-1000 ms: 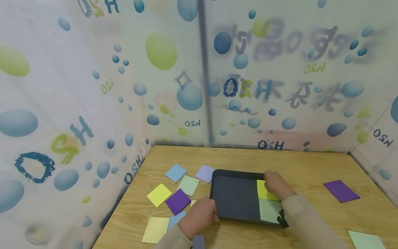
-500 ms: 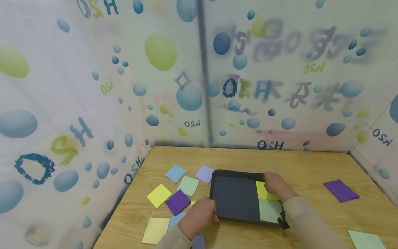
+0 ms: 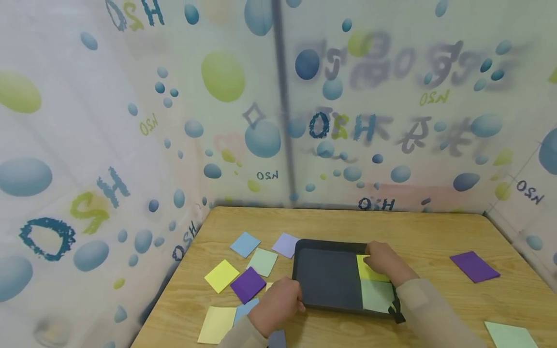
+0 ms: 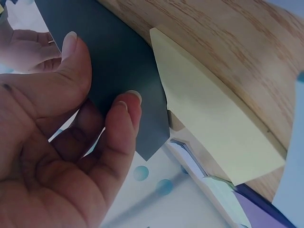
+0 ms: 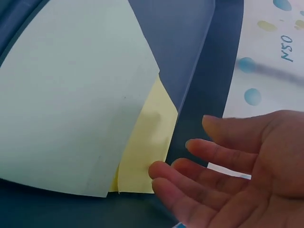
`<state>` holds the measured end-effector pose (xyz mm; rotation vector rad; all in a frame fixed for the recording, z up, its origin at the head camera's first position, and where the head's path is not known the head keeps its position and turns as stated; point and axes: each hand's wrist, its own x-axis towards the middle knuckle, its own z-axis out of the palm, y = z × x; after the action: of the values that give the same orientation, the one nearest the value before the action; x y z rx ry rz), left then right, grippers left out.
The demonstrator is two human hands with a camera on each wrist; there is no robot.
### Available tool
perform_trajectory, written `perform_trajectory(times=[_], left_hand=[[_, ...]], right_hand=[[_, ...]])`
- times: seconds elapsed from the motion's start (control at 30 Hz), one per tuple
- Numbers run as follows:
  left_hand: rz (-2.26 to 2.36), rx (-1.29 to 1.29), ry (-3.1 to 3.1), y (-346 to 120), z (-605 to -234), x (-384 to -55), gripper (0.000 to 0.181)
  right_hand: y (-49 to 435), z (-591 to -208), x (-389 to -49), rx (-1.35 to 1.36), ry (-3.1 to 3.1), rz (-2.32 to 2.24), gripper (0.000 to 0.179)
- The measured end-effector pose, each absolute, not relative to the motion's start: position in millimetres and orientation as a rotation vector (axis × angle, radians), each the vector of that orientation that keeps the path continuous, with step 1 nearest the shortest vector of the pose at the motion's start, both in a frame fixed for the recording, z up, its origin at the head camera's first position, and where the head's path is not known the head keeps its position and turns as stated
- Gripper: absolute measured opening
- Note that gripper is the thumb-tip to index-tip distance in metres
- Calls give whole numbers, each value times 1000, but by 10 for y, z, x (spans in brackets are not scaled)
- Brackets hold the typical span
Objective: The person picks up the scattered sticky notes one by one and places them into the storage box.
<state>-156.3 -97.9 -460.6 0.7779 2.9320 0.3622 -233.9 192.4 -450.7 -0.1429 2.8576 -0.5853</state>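
Observation:
A shallow dark tray (image 3: 328,278) lies on the table, with a yellow sticky note (image 3: 371,273) at its far right and a pale green one (image 3: 377,296) nearer. My left hand (image 3: 278,304) grips the tray at its near left corner. The thumb (image 4: 76,61) and a fingertip overlap the dark side wall in the left wrist view. My right hand (image 3: 385,261) reaches over the tray's far right corner, fingers loosely bent. In the right wrist view its fingertips (image 5: 156,171) are at the yellow note's edge. Whether they press on it, I cannot tell.
Left of the tray lie several loose notes, among them a yellow one (image 3: 222,276), a purple one (image 3: 248,285) and a cream one (image 3: 217,325). Another purple note (image 3: 474,267) and a pale green one (image 3: 510,334) lie at the right. A patterned curtain (image 3: 243,183) hangs behind the table.
The view has shifted slightly. The right hand's fingers have moved a little over the yellow note; the left hand and the tray have stayed about where they were.

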Motion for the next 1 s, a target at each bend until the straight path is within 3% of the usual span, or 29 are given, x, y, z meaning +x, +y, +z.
perform_trajectory(times=[1.0], left_hand=[[401,794,2919,-976,-4626,-1569,16]], right_hand=[[2055,-4446,-2010,-213,2973,-752,26]])
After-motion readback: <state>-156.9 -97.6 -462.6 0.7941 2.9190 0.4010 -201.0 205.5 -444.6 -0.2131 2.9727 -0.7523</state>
